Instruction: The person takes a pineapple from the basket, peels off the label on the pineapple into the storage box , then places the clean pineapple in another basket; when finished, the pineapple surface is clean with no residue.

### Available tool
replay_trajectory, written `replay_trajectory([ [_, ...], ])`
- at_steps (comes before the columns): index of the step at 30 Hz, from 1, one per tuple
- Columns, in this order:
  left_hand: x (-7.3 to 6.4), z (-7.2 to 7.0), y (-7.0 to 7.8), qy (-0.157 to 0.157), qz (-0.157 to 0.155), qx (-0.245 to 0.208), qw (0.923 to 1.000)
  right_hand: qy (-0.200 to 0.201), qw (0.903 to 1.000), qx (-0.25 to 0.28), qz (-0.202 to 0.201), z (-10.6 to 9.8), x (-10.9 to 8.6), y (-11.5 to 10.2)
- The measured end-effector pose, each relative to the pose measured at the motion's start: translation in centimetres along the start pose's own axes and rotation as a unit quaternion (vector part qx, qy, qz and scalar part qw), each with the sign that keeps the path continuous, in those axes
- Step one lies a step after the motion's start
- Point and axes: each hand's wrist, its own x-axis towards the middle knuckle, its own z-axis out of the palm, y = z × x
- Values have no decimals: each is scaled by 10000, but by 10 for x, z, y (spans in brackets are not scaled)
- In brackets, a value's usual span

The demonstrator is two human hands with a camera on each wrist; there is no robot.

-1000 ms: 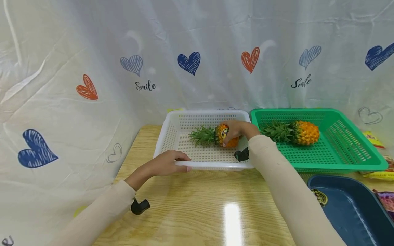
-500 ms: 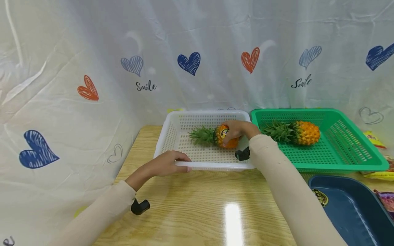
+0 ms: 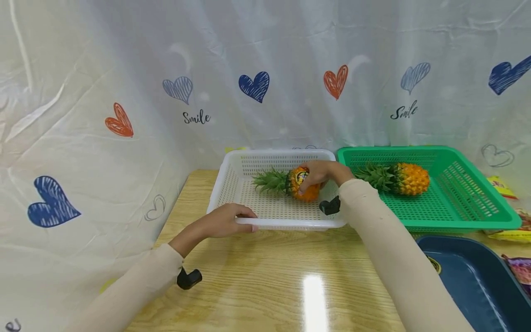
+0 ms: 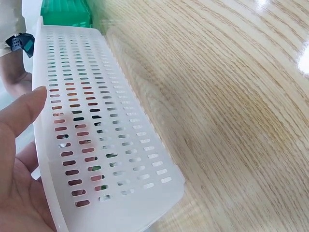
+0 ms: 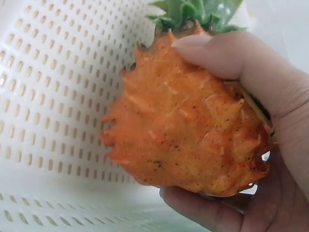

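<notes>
In the head view a white perforated basket [image 3: 249, 198] stands on the wooden table. My left hand [image 3: 226, 220] grips its front rim near the left corner, thumb outside and fingers over the inside, as the left wrist view also shows. Inside the basket is an orange pineapple [image 3: 307, 191] with a green crown pointing left and a dark round label. My right hand [image 3: 319, 174] holds it by its body. In the right wrist view the thumb and fingers wrap round the spiky pineapple [image 5: 178, 125], close over the basket's slotted floor [image 5: 43, 96].
Right of the white basket sits a green basket [image 3: 460, 226] with a second pineapple [image 3: 411, 179] lying in it. A dark blue tray [image 3: 469, 272] is at the front right, with colourful packets [image 3: 518, 269] beyond it. A heart-printed curtain [image 3: 290, 110] hangs behind the table [image 3: 257, 276].
The pineapple in my right hand has shifted slightly left and tilted, its crown end higher. My left hand has stayed on the basket rim.
</notes>
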Motion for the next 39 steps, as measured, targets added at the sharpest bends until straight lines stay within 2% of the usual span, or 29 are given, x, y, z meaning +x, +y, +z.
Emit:
replay_trajectory([
  [21, 0, 2, 3, 18, 19, -50, 10000, 86, 9980, -84, -621, -28, -45, -10],
  [26, 2, 3, 2, 18, 103, -28, 9999, 86, 9964, -97, -837, -35, -66, -8],
  [33, 1, 3, 2, 30, 129, -49, 9999, 182, 9916, -533, -1161, -42, -97, -3],
  [39, 0, 2, 3, 39, 170, 1, 9998, -100, 9889, -519, -1388, -42, -124, 1],
])
